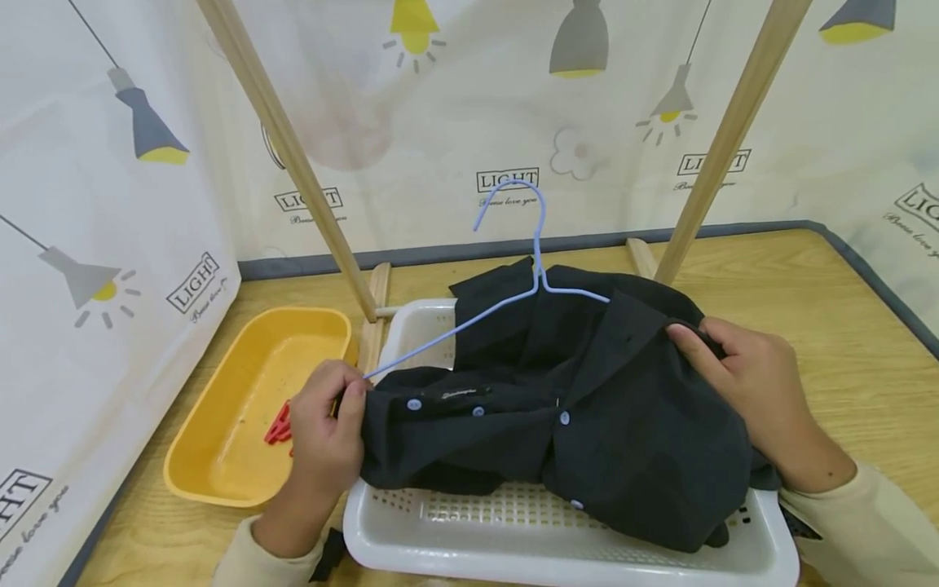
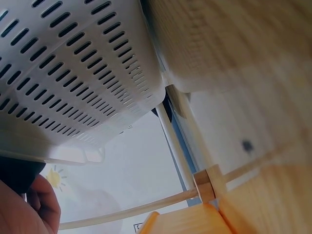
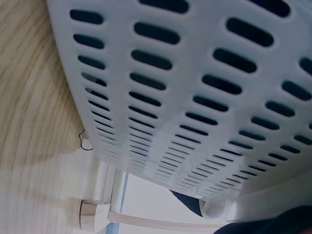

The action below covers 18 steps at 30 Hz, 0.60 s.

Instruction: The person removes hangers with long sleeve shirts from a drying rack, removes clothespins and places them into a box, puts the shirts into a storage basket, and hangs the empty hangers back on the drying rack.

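A black shirt (image 1: pixel 645 440) with pale blue buttons lies bunched over a white perforated basket (image 1: pixel 513 550). A light blue wire hanger (image 1: pixel 541 236) stands upright at its collar, hook pointing up. My left hand (image 1: pixel 326 424) pinches the shirt at the hanger's left end. On the other side, my right hand (image 1: pixel 756 383) grips the shirt near its right shoulder, thumb on top of the cloth. The hanger's right arm runs under the fabric and is hidden there. In the left wrist view, curled fingers (image 2: pixel 46 204) show beside black cloth (image 2: pixel 19 173).
Left of the basket sits a yellow tray (image 1: pixel 220 456) with red clips (image 1: pixel 279 424) in it. Two wooden poles (image 1: pixel 293 163) of a rack rise behind the basket, with wooden feet (image 1: pixel 641 259) on the table. A printed curtain (image 1: pixel 455 106) closes off the back and sides.
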Motion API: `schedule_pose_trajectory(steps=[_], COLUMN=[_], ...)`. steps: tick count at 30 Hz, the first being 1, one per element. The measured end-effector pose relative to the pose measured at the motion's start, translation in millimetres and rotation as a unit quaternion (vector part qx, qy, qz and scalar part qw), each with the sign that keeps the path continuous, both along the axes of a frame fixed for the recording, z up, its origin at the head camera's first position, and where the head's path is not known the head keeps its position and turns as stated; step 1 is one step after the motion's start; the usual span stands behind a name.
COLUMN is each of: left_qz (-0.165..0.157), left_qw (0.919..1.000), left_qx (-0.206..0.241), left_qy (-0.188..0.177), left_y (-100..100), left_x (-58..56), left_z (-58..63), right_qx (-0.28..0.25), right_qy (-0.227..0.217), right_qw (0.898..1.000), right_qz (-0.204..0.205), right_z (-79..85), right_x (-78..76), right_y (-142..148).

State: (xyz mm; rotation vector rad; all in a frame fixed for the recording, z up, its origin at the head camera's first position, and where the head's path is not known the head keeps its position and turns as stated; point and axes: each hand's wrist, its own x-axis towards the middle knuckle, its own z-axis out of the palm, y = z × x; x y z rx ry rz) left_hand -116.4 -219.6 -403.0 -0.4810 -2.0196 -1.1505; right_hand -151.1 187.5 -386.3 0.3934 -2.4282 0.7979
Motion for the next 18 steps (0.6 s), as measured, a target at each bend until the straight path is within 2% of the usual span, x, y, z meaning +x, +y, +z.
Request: schedule_pose_trajectory(steps=[10,18], left_qz=[0.023,0.015], left_qw=[0.9997,0.9999], left_qx=[-0.002,-0.001], left_qy=[-0.009,-0.004], left_y=[0.4,0.0], left_x=[0.9,-0.4], left_z=[0.2,0.1], right_qx=[0.001,-0.005], right_qy=[-0.002,-0.010], right_qw=[1.000,1.000], right_qz=[0.001,-0.003], right_z=[0.5,0.8], right_x=[0.5,0.6], right_y=[0.2,0.6])
